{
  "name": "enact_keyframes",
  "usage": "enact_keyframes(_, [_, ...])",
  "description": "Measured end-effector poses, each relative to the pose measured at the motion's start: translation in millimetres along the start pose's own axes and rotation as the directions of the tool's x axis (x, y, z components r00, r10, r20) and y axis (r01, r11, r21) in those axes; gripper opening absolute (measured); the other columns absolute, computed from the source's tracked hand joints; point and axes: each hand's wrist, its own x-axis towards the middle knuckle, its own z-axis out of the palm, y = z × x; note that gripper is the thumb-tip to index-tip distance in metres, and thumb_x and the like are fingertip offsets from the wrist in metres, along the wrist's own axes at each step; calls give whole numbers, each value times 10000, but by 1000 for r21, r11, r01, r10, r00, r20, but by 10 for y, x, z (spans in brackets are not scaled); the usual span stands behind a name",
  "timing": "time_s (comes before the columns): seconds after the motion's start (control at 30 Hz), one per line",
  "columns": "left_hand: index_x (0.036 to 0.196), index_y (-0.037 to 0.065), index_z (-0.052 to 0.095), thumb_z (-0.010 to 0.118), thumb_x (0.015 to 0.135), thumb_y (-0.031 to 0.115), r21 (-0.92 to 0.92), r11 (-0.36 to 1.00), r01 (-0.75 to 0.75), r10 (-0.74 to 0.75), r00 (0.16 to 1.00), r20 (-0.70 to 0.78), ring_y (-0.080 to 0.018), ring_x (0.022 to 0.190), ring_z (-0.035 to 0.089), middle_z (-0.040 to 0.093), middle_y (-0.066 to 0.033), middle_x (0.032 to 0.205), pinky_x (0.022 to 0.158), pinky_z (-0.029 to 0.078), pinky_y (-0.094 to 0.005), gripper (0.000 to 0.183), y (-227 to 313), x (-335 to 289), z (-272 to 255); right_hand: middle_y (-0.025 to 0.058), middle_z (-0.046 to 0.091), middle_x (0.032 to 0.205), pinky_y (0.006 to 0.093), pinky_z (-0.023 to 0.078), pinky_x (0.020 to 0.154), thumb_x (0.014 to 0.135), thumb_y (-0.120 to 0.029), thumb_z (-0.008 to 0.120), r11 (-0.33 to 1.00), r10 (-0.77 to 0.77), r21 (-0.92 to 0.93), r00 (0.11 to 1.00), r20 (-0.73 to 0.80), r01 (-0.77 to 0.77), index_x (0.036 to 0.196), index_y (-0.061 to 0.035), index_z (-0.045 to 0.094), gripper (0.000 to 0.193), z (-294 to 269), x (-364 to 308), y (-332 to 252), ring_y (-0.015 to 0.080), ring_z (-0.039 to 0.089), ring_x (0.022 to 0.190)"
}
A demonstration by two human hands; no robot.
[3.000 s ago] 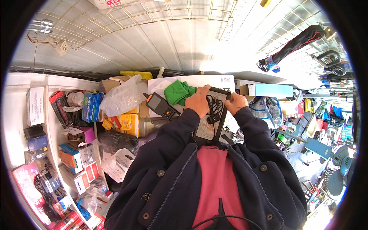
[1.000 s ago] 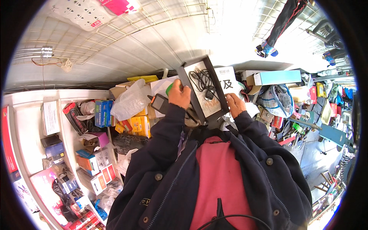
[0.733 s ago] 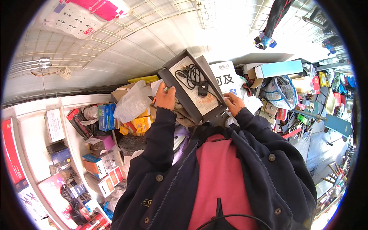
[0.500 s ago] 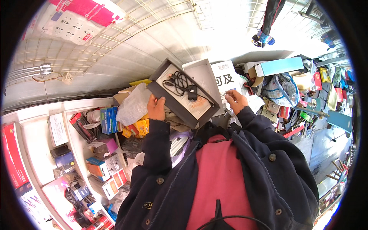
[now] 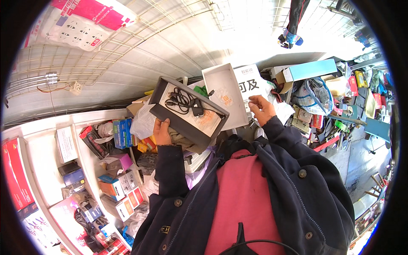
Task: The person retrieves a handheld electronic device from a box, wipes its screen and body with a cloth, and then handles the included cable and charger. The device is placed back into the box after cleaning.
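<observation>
My left hand [image 5: 162, 133] grips the near left side of a dark grey open box [image 5: 199, 135], which is tilted. Inside it, a coiled black cable [image 5: 180, 102] and a small black adapter [image 5: 197, 111] rest on a printed pale sheet. My right hand [image 5: 262, 109] has its fingers bent at the right edge of a shallow whitish box lid [image 5: 225, 95]. The fingertips' contact with that edge is partly hidden. A white printed package [image 5: 250, 87] stands behind the lid.
Shelves on the left hold several small boxes [image 5: 123, 132]. A clear plastic bag [image 5: 142, 123] lies beside my left hand. At right are a light blue box [image 5: 312, 70] and a filled bag [image 5: 315, 97]. A wire grid [image 5: 157, 21] lines the wall.
The dark grey box has moved left and slightly down with my left hand. More of the whitish lid shows, with a gap between the two. My right hand has shifted only a little.
</observation>
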Motion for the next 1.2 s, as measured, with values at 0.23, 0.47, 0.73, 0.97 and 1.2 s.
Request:
enact_keyframes(0.23, [1113,17,648,597,948,17,24,999,-28,28,1000,5,-103,914,618,681,-29,1047,861,487,-238,172,47,-129,11,128,729,1076,301,568,710,997,-247,640,941,173,250,959,223,-228,1304,2,611,397,26,-31,-283,164,685,879])
enact_keyframes(0.47, [1172,14,635,593,961,49,128,991,-37,23,994,110,-114,946,629,683,-44,1086,883,498,-256,218,32,-295,256,109,693,1173,295,535,835,1024,-475,574,904,142,259,810,570,-341,1440,-48,545,597,136,-171,-645,168,670,1031])
enact_keyframes(0.73, [1184,22,599,625,973,78,176,983,-51,20,985,173,-90,886,624,677,-51,1066,800,493,-236,220,22,-352,573,176,631,1299,308,449,1007,934,-268,678,894,130,238,728,673,-380,1554,37,344,767,234,-272,-763,207,597,1171])
enact_keyframes(0.97, [991,52,584,637,961,84,148,986,-73,42,977,207,-47,839,495,554,42,900,758,415,-225,69,-58,-318,716,199,584,1381,362,416,1085,861,-230,740,902,22,319,770,638,-290,1560,55,291,878,222,-366,-904,246,561,1263])
enact_keyframes(1.2, [1165,61,643,559,1033,256,-156,972,176,-137,964,229,-140,975,642,675,-32,1074,871,514,-279,250,-100,-410,855,184,579,1367,374,416,1078,837,-213,780,880,-36,406,817,576,-247,1566,44,256,934,243,-464,-968,236,563,1238])
